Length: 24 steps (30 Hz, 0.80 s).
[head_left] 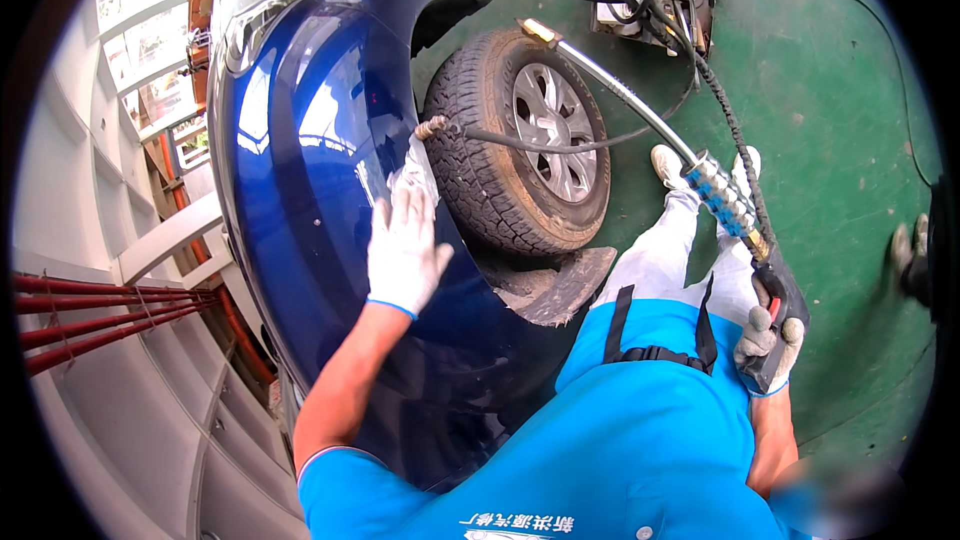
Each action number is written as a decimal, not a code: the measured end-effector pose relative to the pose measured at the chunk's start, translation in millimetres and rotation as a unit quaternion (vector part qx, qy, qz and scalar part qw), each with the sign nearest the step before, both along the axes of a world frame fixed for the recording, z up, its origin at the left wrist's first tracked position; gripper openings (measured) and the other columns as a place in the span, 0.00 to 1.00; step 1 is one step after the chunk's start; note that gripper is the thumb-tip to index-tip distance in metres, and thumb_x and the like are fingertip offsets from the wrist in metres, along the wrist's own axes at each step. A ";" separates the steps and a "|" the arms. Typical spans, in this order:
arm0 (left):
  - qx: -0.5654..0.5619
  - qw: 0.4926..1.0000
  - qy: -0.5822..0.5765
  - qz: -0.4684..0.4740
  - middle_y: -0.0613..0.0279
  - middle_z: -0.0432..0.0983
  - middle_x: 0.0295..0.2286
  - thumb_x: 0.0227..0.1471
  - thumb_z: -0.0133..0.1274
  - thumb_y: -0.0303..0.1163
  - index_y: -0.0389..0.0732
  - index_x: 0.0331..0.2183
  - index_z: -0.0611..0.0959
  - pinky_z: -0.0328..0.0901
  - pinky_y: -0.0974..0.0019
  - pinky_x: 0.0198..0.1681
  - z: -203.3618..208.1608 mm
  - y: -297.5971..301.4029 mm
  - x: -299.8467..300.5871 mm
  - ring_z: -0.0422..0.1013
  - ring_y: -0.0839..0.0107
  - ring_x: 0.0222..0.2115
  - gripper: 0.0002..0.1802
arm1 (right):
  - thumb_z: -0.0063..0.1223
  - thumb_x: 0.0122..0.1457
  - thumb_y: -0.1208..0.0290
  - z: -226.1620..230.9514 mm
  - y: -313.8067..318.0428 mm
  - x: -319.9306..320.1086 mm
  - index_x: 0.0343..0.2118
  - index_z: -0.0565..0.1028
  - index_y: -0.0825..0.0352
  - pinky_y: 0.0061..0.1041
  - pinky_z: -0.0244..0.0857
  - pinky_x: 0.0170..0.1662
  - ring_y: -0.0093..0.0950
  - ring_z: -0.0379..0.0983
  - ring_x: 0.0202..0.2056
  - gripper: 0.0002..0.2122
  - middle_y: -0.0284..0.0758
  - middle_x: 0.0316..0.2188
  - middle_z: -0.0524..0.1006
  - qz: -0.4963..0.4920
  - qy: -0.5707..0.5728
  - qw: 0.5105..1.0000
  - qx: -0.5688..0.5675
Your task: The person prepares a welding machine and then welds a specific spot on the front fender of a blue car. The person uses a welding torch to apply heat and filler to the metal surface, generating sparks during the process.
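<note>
My left hand (403, 252), in a white glove, is over the curved blue car fender (300, 155) with its fingers stretched out flat. Just past the fingertips a whitish patch (415, 178) shows; I cannot tell whether it is a cloth or a reflection. My right hand (768, 345), in a pale glove, is wrapped around the black grip of a spray gun (783, 302). From the gun a metal lance with a blue grip sleeve (717, 193) slants up and left, its brass tip (537, 32) above the wheel (552, 130).
A dark hose with a copper-coloured end fitting (432, 127) crosses the wheel. Below the tyre lies a worn, dirty liner piece (550, 290). At the top stands a machine (655, 15) with hoses. Another person's gloved hand (905, 245) shows far right. Red pipes (110, 310) line the left wall.
</note>
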<state>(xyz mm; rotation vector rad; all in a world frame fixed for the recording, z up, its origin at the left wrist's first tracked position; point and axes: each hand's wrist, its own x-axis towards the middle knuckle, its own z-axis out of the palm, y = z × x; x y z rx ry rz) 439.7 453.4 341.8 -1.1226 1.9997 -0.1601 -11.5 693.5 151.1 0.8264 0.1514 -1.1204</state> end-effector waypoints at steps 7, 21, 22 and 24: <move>-0.009 1.000 0.013 -0.025 0.44 0.65 0.58 0.42 0.64 0.47 0.30 0.55 0.72 0.45 0.44 0.67 -26.3 -11.2 2.7 0.57 0.51 0.63 0.44 | 0.55 0.56 0.67 -1.0 0.3 0.5 0.71 0.45 0.56 0.24 0.64 0.33 0.24 0.67 0.27 0.42 0.38 0.36 0.75 0.000 0.033 0.999 0.007; -0.001 -0.039 0.704 0.709 0.67 0.71 0.21 0.61 0.52 0.34 0.41 0.36 0.77 0.69 0.56 0.43 -125.5 19.0 -151.7 0.72 0.65 0.25 0.07 | 0.60 0.42 0.68 3.6 -33.0 -27.9 0.44 0.70 0.81 0.33 0.65 0.20 0.36 0.70 0.16 0.26 0.47 0.20 0.75 0.233 0.139 0.952 -0.143; 0.006 -0.036 0.711 0.702 0.67 0.70 0.20 0.61 0.52 0.33 0.41 0.36 0.77 0.69 0.56 0.43 -126.1 25.3 -146.1 0.71 0.66 0.24 0.06 | 0.60 0.40 0.69 14.3 -36.1 -25.7 0.36 0.71 0.84 0.34 0.67 0.19 0.38 0.70 0.15 0.23 0.48 0.18 0.74 0.238 0.171 0.952 -0.089; 0.009 -0.037 0.715 0.698 0.69 0.69 0.20 0.61 0.52 0.33 0.42 0.35 0.77 0.69 0.56 0.43 -126.8 30.8 -136.4 0.70 0.68 0.24 0.05 | 0.60 0.40 0.70 23.6 -42.6 -19.9 0.36 0.71 0.83 0.33 0.67 0.20 0.38 0.70 0.15 0.22 0.47 0.18 0.74 0.253 0.199 0.945 -0.060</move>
